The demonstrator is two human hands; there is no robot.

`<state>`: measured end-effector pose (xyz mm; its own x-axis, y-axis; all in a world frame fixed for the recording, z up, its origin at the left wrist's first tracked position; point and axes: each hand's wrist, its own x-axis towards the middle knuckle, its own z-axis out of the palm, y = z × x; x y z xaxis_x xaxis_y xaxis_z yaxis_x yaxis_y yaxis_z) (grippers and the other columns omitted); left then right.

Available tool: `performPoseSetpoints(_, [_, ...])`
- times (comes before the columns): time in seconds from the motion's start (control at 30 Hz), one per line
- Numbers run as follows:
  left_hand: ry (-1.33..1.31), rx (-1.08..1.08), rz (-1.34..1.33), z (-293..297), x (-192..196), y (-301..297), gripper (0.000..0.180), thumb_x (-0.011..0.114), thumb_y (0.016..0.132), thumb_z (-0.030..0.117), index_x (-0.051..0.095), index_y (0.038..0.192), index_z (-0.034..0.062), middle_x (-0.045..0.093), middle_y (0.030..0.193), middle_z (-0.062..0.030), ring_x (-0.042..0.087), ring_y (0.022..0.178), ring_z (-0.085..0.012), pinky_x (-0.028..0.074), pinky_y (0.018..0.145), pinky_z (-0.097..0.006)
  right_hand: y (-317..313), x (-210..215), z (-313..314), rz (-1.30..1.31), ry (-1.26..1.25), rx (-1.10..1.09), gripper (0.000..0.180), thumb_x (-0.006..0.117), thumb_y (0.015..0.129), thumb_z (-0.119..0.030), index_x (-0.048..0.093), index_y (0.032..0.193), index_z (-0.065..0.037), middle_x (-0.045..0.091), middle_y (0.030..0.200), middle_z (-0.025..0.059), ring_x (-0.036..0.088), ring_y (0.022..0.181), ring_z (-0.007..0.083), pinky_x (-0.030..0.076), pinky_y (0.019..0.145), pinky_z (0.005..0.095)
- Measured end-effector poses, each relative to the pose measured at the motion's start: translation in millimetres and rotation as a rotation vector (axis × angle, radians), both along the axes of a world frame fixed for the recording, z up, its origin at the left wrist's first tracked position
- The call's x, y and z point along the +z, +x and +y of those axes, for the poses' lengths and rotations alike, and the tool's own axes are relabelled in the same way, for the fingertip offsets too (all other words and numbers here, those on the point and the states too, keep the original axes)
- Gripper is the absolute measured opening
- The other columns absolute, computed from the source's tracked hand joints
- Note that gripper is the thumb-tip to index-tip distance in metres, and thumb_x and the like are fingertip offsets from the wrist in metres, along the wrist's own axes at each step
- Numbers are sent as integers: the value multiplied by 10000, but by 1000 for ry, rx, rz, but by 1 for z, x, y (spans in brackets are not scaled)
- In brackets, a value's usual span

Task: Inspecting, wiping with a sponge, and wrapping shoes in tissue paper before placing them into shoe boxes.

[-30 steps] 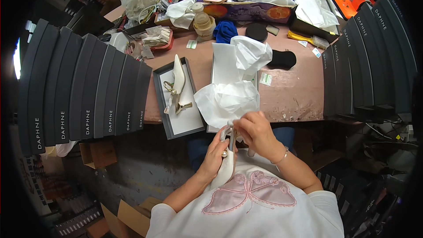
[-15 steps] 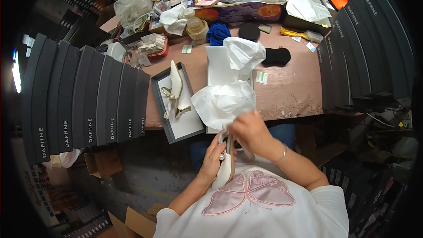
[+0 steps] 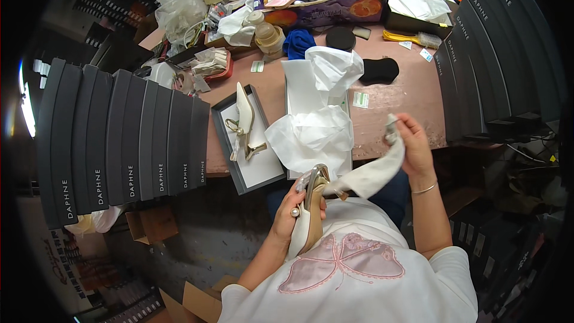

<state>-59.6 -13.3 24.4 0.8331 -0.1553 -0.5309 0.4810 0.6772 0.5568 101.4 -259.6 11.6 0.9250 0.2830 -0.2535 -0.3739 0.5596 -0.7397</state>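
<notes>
My left hand (image 3: 285,216) is wrapped around a white pointed slingback shoe (image 3: 312,218) with a pearl on it, held toe down against my shirt. Off to the right, my right hand (image 3: 417,148) pinches one end of a whitish cloth (image 3: 382,170). The cloth's other end hangs down by the shoe's heel; I cannot tell whether it touches. A matching shoe (image 3: 244,107) lies in a dark shallow tray, perhaps a box lid (image 3: 272,166), left of centre. Beside it, crumpled white tissue paper (image 3: 314,134) covers most of an open shoebox (image 3: 290,98).
Dark shoeboxes stand in a row on the left (image 3: 116,137) and in a stack on the right (image 3: 478,72). On the pink table are a black sponge-like pad (image 3: 379,72), a blue cloth (image 3: 298,43), a bottle (image 3: 269,39), a yellow-handled brush (image 3: 406,38) and a paper-filled carton (image 3: 326,14).
My right hand has moved away from the shoe to the right, drawing the cloth out into a long strip. My left hand keeps its hold on the shoe, whose heel end now shows.
</notes>
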Motion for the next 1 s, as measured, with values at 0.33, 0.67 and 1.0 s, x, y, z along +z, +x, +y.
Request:
performPoseSetpoints(0.33, [-162, -79, -66, -7, 2, 1, 526, 462, 884, 309, 395, 1322, 25, 592, 859, -169, 608, 716, -231, 526, 640, -322, -59, 50, 62, -1102, -588, 286, 188, 730, 727, -22, 710, 906, -76, 586, 816, 69, 563, 746, 205, 454, 678, 292])
performPoseSetpoints(0.67, [-99, -128, -66, -3, -8, -3, 585, 438, 830, 227, 357, 1366, 6, 596, 915, -156, 623, 780, -216, 545, 702, -323, -37, 70, 52, -1058, -559, 448, 149, 684, 795, -73, 670, 941, -48, 598, 844, 78, 574, 794, 247, 450, 725, 327])
performPoseSetpoints(1.0, [-204, -23, -270, -1, -19, -3, 828, 454, 847, 665, 341, 1371, 34, 573, 1018, -173, 609, 807, -252, 525, 689, -344, -46, 0, 67, -256, -401, 450, 143, 605, 904, -110, 667, 971, 0, 643, 871, 9, 566, 788, 64, 456, 704, 221])
